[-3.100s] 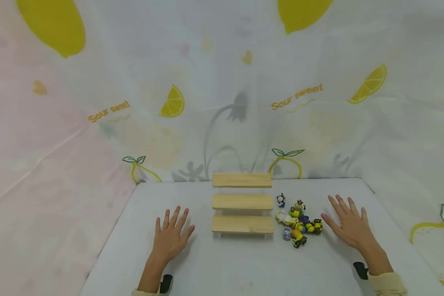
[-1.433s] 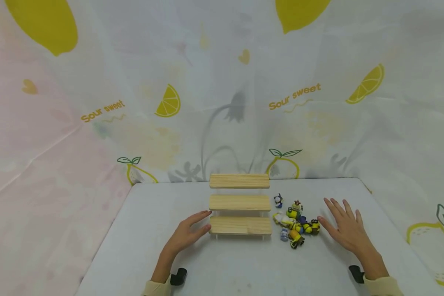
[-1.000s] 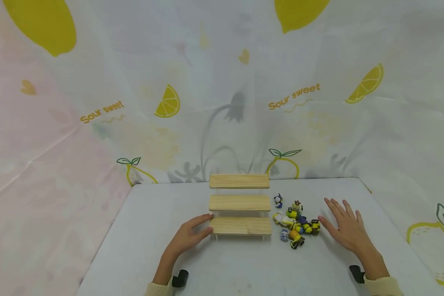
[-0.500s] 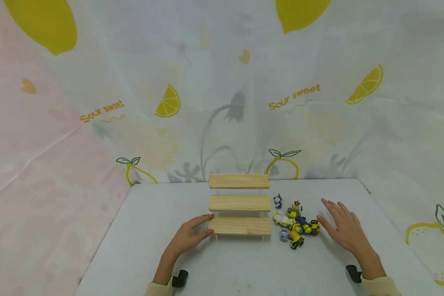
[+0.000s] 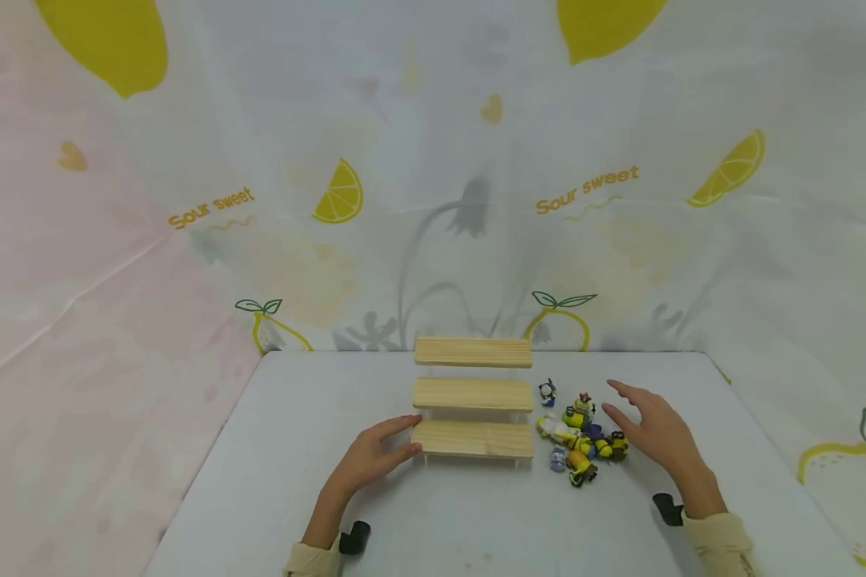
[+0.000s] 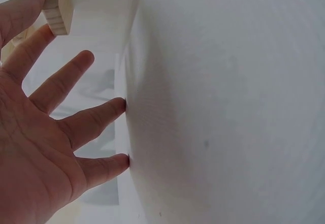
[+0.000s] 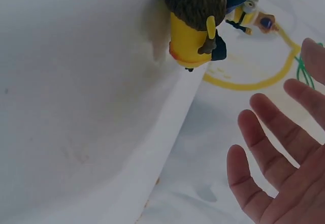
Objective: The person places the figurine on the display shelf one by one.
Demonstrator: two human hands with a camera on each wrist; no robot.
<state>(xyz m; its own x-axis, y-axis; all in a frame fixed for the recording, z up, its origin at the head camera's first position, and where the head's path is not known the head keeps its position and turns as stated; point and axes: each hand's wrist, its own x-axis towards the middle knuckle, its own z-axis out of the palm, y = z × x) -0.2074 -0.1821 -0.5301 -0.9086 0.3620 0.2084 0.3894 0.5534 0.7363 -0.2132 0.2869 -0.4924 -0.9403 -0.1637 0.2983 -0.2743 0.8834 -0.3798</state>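
Note:
In the head view a three-tier wooden display stand (image 5: 471,438) with clear supports stands mid-table. My left hand (image 5: 366,458) holds the left end of its lowest step, thumb at the front edge and forefinger at the back. The left wrist view has the step's end (image 6: 62,10) between thumb and forefinger, the other fingers (image 6: 63,82) spread. Right of the stand lies a heap of small yellow minion figurines (image 5: 581,463). Close to the heap's right side, my right hand (image 5: 657,429) hovers with fingers loosely extended and holds nothing. One minion (image 7: 190,38) fills the top of the right wrist view.
A small white-and-blue figurine (image 5: 548,393) stands apart behind the heap, near the stand's middle step. The white table (image 5: 447,521) ends at a lemon-printed cloth backdrop (image 5: 447,240) behind.
My left hand has moved right from the bare table to the stand's lowest step and taken hold of its end. Lately my right hand has shifted left towards the figurines, turning sideways.

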